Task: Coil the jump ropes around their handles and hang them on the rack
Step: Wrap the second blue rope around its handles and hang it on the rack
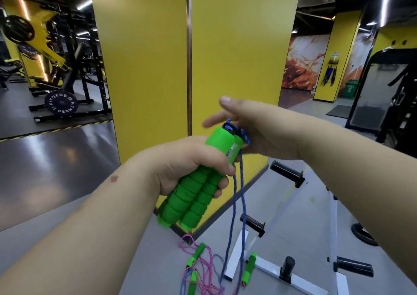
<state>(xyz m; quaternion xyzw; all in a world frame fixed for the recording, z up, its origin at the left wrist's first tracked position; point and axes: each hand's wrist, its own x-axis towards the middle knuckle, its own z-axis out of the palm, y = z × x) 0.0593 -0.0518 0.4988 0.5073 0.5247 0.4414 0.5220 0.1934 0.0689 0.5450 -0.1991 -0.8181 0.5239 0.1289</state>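
A yellow pillar (194,53) fills the middle of the view, with grey floor (56,159) around it and gym machines (56,53) off to the left. At lower right a white rack (282,270) with black pegs (287,174) stands on the floor near the pillar's corner.

The left hand (191,163) is clamped round a pair of green handles (194,190), held side by side and tilted, caps up toward the right. The right hand (255,127) sits just beyond the caps, thumb raised and fingers (209,120) loosely extended; the blue rope (237,195) bunches at the caps against its palm, though whether it pinches the rope I cannot tell. From there two strands of blue rope hang down past the left hand to the floor beside the rack.

On the floor below, more green handles (196,254) lie in a loose tangle of pink rope (203,270), and one further handle (248,268) lies against the rack's white foot
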